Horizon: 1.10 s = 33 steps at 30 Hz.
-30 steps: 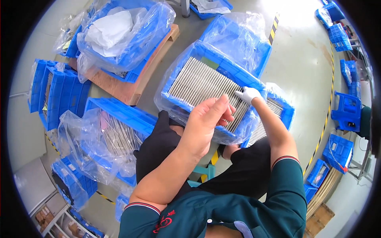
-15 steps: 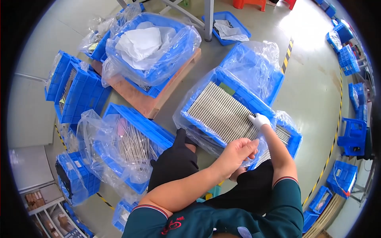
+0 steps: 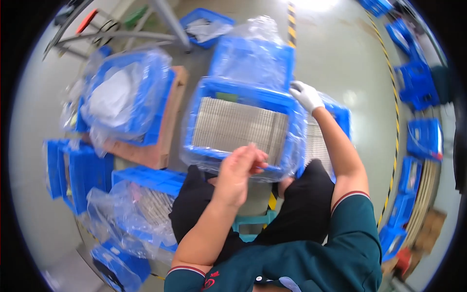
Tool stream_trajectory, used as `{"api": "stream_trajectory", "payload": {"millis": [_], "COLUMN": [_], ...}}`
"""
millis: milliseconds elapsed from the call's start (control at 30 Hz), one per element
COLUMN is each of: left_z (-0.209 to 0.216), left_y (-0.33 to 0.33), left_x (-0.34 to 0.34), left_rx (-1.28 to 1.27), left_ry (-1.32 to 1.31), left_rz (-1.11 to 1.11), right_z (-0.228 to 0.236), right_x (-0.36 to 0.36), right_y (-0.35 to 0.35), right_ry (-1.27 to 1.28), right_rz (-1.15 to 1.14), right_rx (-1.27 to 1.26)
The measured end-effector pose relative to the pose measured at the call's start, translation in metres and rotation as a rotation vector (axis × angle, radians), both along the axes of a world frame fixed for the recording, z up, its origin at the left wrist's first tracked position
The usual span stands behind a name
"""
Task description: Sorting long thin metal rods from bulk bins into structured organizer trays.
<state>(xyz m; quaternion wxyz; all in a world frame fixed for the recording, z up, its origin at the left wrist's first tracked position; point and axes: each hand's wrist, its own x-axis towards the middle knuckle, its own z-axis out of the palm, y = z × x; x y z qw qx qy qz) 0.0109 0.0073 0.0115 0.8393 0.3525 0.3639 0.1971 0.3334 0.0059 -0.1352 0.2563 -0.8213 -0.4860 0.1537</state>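
Note:
A blue plastic bin [image 3: 245,88] lined with clear plastic stands before my knees, filled with closely packed slim metal rods [image 3: 233,124]. Over its near edge hovers my bare left hand [image 3: 238,170], closed, thumb against curled fingers; whatever they may hold is hidden. My right hand [image 3: 309,99], in a white glove, is at the bin's far right corner, above the rods. Its fingers look bent and drawn together, slightly blurred, and I cannot make out what is in them. A second blue bin [image 3: 344,114] with more rods [image 3: 315,141] lies under my right forearm.
Behind stands a plastic-wrapped blue bin [image 3: 250,61]. To the left are a lined bin on a wooden pallet [image 3: 172,104] and a bin of loose rods [image 3: 158,204]. Table legs [image 3: 170,24] rise at the far left. Further bins [image 3: 423,136] line the right side.
My right hand has left the rods and moved to the bin's far right corner. The left hand has shifted left, still closed. The whole view has turned, so the bin now appears squarer to me.

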Motion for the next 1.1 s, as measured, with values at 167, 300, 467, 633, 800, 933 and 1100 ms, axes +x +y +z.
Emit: {"api": "stream_trajectory", "payload": {"millis": [167,300,467,633,800,933,1100], "left_z": [0.006,0.003,0.001,-0.011,-0.017,-0.017,-0.018], "left_y": [-0.006,-0.011,-0.009,-0.007,-0.003,0.0,0.002], "left_x": [0.005,0.008,0.007,0.015,0.022,0.026,0.034], "left_rx": [0.01,0.041,0.086,0.061,0.04,0.053,0.051], "left_ry": [-0.043,-0.046,0.018,0.068,0.097,0.128,0.142], "left_rz": [-0.038,-0.052,-0.043,-0.031,0.001,0.014,0.004], "right_z": [-0.031,-0.075,-0.117,-0.164,-0.189,-0.189,-0.183], "right_x": [0.075,0.072,0.024,0.029,0.056,0.067,0.076], "right_y": [-0.138,-0.252,-0.287,-0.265,-0.225,-0.208,-0.203], "right_ry": [-0.082,-0.032,-0.066,-0.389,-0.46,-0.512,-0.476], "right_rz": [-0.296,-0.524,-0.534,-0.336,-0.255,-0.169,-0.093], "right_rx": [-0.084,-0.444,-0.659,-0.388,-0.55,-0.542,-0.564]}}
